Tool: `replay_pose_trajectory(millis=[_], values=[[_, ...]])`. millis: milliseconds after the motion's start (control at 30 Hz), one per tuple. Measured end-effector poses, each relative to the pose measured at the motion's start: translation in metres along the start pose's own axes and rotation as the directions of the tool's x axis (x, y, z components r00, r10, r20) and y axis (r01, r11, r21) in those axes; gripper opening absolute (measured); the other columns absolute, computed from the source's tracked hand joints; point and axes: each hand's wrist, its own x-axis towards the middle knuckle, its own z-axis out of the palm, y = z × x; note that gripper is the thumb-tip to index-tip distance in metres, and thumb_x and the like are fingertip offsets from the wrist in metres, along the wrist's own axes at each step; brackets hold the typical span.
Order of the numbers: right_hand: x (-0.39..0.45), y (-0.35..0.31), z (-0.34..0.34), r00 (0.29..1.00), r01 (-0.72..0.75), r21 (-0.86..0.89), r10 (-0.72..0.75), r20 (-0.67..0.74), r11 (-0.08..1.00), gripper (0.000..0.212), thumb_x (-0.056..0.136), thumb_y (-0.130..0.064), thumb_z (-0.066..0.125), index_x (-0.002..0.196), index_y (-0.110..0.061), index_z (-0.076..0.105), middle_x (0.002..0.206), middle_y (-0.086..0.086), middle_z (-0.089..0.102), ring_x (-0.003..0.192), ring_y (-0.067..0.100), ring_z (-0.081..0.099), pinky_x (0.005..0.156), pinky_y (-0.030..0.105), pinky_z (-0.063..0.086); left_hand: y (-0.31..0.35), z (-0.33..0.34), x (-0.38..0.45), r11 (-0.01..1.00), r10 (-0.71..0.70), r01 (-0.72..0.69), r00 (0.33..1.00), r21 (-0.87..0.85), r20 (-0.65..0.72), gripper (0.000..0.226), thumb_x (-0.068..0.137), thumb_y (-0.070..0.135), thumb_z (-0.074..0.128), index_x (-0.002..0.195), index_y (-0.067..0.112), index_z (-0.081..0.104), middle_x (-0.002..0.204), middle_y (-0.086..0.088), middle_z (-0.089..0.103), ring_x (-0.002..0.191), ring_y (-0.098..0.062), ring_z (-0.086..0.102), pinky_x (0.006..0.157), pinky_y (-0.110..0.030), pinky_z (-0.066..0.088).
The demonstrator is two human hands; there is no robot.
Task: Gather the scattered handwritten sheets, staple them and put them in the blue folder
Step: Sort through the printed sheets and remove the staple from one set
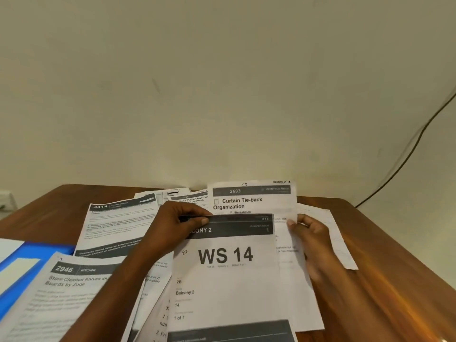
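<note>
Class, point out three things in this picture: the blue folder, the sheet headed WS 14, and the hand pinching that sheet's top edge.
blue folder (37, 251), head view, on its bare blue cover.
WS 14 sheet (225, 287), head view, on its white middle.
left hand (172, 225), head view, on the back of the hand.

front sheet (229, 275) is showing "WS 14", "Balcony 2", "2B", "1 of 1" | sheet behind (251, 201) is saying "2683 Curtain Tie-back Organization" | left sheet (74, 287) is reading "2946 Kitchen" | far sheet (118, 218) is showing "3414"
</note>
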Motion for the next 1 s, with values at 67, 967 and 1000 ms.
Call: replay_pose_trajectory(millis=[67, 967, 1000], values=[[-0.003, 0.012, 0.007, 0.999, -0.046, 0.012, 0.045, 0.012, 0.999, 0.014, 0.101, -0.006, 0.064, 0.109, -0.01, 0.075, 0.103, 0.005, 0.081, 0.097, 0.028, 0.078, 0.096, 0.05, 0.06, -0.004, 0.004, 0.003, 0.999, -0.017, 0.017, 1.0, 0.028, -0.025, 0.015, 0.089, 0.014, 0.083, 0.094, 0.028, 0.085, 0.089, 0.009, 0.082, 0.085, -0.01, 0.077, 0.074, -0.026, 0.058], [0.012, 0.065, 0.041, 0.988, -0.106, 0.062, 0.098, 0.119, 0.992, 0.012, 0.104, -0.019, 0.059, 0.109, -0.018, 0.069, 0.103, 0.006, 0.081, 0.078, 0.029, 0.079, 0.055, 0.026, 0.056, -0.059, 0.049, 0.041, 1.0, 0.021, -0.026, 0.922, -0.008, -0.387, 0.013, 0.091, 0.016, 0.082, 0.093, 0.029, 0.082, 0.089, 0.015, 0.079, 0.089, -0.001, 0.073, 0.081, -0.022, 0.058], [0.011, 0.064, 0.04, 0.988, -0.099, 0.068, 0.09, 0.127, 0.993, 0.012, 0.104, -0.018, 0.058, 0.109, -0.017, 0.07, 0.102, 0.007, 0.081, 0.078, 0.028, 0.079, 0.054, 0.025, 0.056, -0.061, 0.051, 0.04, 1.0, 0.018, -0.023, 0.918, -0.008, -0.395, 0.012, 0.091, 0.017, 0.082, 0.094, 0.028, 0.083, 0.09, 0.015, 0.079, 0.089, -0.002, 0.074, 0.082, -0.026, 0.059]])
